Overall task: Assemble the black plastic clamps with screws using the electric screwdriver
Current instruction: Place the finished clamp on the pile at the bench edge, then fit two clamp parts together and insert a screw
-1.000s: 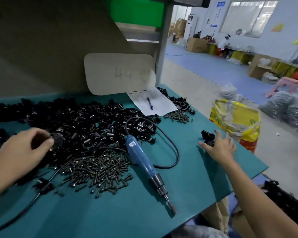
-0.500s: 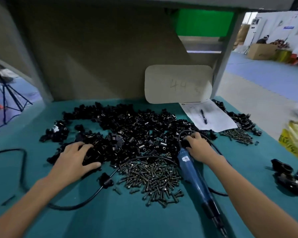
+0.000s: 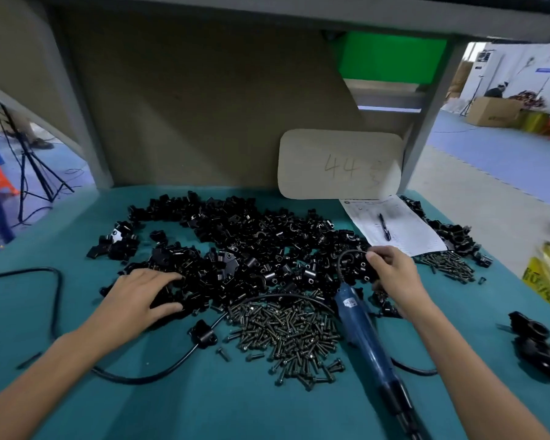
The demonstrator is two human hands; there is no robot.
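Both hands digging for clamp parts

Our left hand [image 3: 140,296] lies spread, fingers apart, on the black clamp pile [image 3: 251,249]; our right hand [image 3: 391,274] pinches a piece at its right edge. Screws [image 3: 286,335] sit heaped nearer, electric screwdriver [image 3: 362,335] lying just right, so everything's within easy reach.

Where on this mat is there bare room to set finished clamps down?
Bare mat runs along the near edge, below the screws and left of the screwdriver. Another patch lies between the screwdriver and the finished clamps at right. The middle is crowded: clamp pile, cable, both hands.
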